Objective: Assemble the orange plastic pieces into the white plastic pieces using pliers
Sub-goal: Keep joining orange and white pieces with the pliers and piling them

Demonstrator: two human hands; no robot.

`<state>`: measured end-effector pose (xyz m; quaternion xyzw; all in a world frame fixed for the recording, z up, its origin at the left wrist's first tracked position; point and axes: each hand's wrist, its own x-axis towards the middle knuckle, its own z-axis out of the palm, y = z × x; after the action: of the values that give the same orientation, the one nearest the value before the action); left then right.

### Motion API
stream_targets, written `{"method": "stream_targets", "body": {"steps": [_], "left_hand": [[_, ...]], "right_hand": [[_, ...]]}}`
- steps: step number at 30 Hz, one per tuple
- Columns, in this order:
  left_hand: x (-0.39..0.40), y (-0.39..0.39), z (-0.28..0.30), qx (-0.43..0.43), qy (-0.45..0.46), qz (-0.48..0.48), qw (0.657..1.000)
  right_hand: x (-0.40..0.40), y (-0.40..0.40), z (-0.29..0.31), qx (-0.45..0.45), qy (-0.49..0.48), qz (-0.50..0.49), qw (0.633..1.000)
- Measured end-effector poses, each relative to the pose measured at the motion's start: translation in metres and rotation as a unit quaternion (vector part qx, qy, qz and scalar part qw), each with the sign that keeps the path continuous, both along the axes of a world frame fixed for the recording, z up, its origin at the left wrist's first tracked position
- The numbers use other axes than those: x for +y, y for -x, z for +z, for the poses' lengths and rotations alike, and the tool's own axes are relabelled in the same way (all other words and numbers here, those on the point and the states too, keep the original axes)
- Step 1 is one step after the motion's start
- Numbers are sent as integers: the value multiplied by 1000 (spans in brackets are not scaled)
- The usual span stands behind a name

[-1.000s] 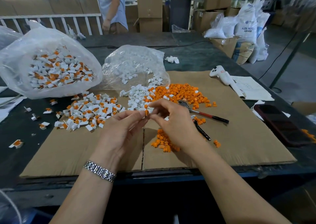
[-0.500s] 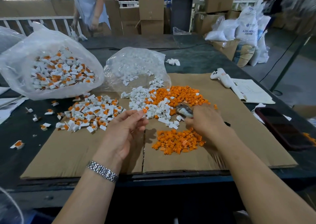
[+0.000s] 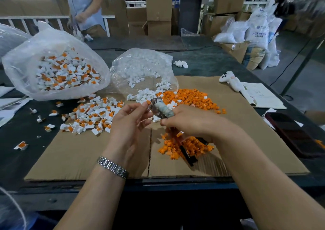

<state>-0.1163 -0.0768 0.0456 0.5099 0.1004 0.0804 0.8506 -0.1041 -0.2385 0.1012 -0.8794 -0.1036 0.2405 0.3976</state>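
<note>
Gripping the worn metal pliers (image 3: 161, 109) by their handles, the right hand (image 3: 190, 122) brought the blurred tip to a small white-and-orange plastic piece (image 3: 147, 103) pinched in the left hand (image 3: 131, 119) above the brown cardboard sheet (image 3: 84, 154), near its middle.
</note>
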Motion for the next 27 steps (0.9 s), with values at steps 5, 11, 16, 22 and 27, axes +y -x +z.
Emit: {"method": "stream_targets", "body": {"steps": [5, 11, 16, 22, 27], "left_hand": [[3, 0, -1, -9, -25, 8, 1000], [4, 0, -4, 3, -48, 12, 999], [6, 0, -5, 11, -81, 10, 997], [14, -1, -5, 29, -98, -9, 995], [16, -2, -7, 30, -83, -11, 996]], "right_hand": [[9, 6, -6, 13, -50, -10, 999], [8, 9, -11, -15, -13, 10, 1000], [5, 9, -16, -60, 14, 23, 998], [8, 10, -24, -135, 57, 13, 989], [18, 12, -38, -177, 79, -31, 980]]}}
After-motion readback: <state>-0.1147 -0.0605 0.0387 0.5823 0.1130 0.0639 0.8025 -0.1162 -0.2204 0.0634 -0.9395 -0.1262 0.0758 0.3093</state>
